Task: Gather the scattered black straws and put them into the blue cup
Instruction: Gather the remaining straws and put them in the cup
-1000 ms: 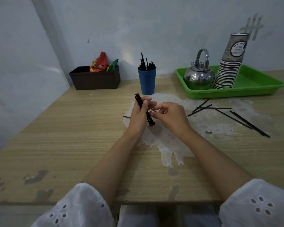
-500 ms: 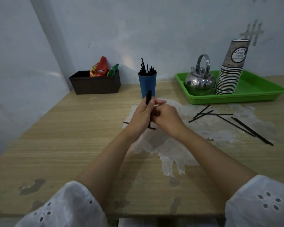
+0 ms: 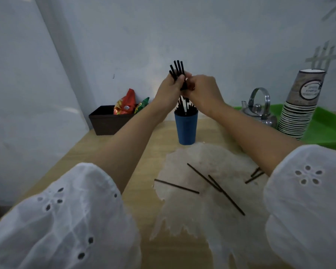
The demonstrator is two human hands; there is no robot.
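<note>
left grip point(image 3: 169, 88) and right grip point(image 3: 202, 89) curl round a bundle of black straws point(image 3: 177, 69) above the blue cup point(image 3: 186, 127); lowering it upright, ends even, should seat it. loose straws point(image 3: 204, 176) lie on the tabletop point(image 3: 163, 136).

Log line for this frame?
left hand grips straw bundle | right hand pinches it | held above blue cup | loose straws lie on table

Upright above blue cup point(image 3: 186, 129), bunched black straws point(image 3: 176, 68) (perhaps six); loose straws point(image 3: 177, 186) lie flat.

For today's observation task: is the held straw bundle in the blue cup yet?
Out: left hand and right hand hold the straw bundle above the blue cup.
</note>
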